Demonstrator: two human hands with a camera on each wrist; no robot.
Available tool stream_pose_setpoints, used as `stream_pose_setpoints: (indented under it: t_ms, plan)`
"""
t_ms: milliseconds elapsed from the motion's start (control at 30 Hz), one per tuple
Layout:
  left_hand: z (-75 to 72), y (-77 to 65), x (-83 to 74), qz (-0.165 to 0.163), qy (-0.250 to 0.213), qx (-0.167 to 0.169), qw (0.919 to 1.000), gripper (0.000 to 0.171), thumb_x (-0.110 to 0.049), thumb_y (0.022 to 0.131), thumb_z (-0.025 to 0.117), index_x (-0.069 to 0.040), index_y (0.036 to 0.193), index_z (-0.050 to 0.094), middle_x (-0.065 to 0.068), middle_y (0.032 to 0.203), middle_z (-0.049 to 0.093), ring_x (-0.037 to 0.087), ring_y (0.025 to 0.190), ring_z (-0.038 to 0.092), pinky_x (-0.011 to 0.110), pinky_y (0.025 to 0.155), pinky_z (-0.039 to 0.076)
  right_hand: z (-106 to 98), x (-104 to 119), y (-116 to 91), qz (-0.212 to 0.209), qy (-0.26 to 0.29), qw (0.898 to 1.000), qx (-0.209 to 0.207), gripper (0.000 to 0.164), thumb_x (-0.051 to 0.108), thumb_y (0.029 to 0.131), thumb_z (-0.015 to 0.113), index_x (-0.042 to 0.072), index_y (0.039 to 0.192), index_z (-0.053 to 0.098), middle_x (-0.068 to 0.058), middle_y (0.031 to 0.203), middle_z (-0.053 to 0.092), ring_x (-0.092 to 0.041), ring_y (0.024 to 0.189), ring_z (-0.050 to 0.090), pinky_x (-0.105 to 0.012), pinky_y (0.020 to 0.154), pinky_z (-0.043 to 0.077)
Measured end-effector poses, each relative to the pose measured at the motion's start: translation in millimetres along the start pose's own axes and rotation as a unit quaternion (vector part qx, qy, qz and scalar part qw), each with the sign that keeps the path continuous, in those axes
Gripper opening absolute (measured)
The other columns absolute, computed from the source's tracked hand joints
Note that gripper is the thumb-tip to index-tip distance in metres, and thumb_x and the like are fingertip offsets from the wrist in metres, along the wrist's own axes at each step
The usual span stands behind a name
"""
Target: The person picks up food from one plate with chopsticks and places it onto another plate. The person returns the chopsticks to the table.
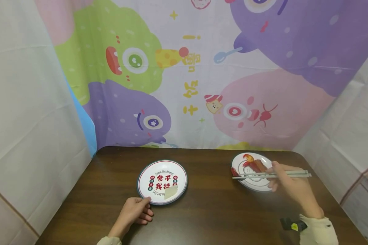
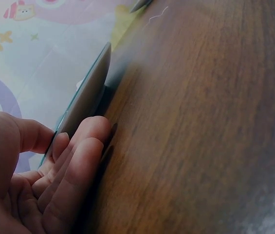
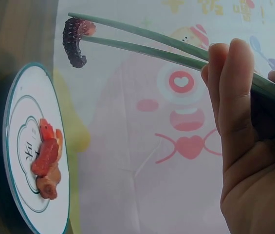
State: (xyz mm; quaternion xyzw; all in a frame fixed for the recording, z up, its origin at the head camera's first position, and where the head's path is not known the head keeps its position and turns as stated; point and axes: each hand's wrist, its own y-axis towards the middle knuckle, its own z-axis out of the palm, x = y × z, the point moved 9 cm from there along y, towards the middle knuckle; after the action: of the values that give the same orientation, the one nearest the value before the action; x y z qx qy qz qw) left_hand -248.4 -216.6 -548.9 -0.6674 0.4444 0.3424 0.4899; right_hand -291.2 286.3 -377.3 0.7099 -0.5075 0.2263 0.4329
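Fingers and thumb of the left hand (image 1: 134,211) pinch the near left rim of a round plate with red writing (image 1: 145,177), with only the rim between them; that plate is at the left of the brown table (image 1: 208,211), with a pale patch (image 1: 171,192) on its near right part; it looks hard, smooth and easy to chip, so the rim seems a good place to hold. To the right, a dark, bumpy tentacle piece (image 3: 71,44) is caught between the tips of the green chopsticks (image 3: 142,33), by the left rim of the food plate (image 1: 252,185); it looks light, soft and slippery, so a gentle squeeze round its middle should work; red and brown food bits (image 3: 45,156) lie on that plate; farthest right, the right hand (image 1: 289,185) has its fingers bent round the chopsticks.
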Motion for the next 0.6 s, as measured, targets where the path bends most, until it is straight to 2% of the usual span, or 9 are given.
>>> stream_pose_setpoints:
  t_ms: [233,600]
  plan:
    - [0.5,0.3,0.4,-0.002,-0.001,0.002,1.0000,0.036,-0.032,0.101,0.059,-0.001,0.084,0.065,0.007,0.068,0.072,0.018,0.057,0.071,0.031,0.050,0.060,4.5,1.7,1.3,-0.006,0.029,1.000,0.002,0.036,0.014,0.109,0.049,-0.013,0.101,0.072,-0.003,0.062,0.070,-0.016,0.048,0.065,-0.028,0.047,0.055]
    - [0.3,1.6,1.5,-0.001,0.001,-0.001,1.0000,0.037,-0.033,0.101,0.059,0.000,0.085,0.065,0.007,0.068,0.072,0.018,0.057,0.071,0.031,0.049,0.060,6.3,6.1,5.7,-0.007,0.016,1.000,-0.007,0.035,0.017,0.109,0.051,-0.009,0.102,0.074,-0.002,0.062,0.068,-0.015,0.051,0.063,-0.027,0.046,0.052]
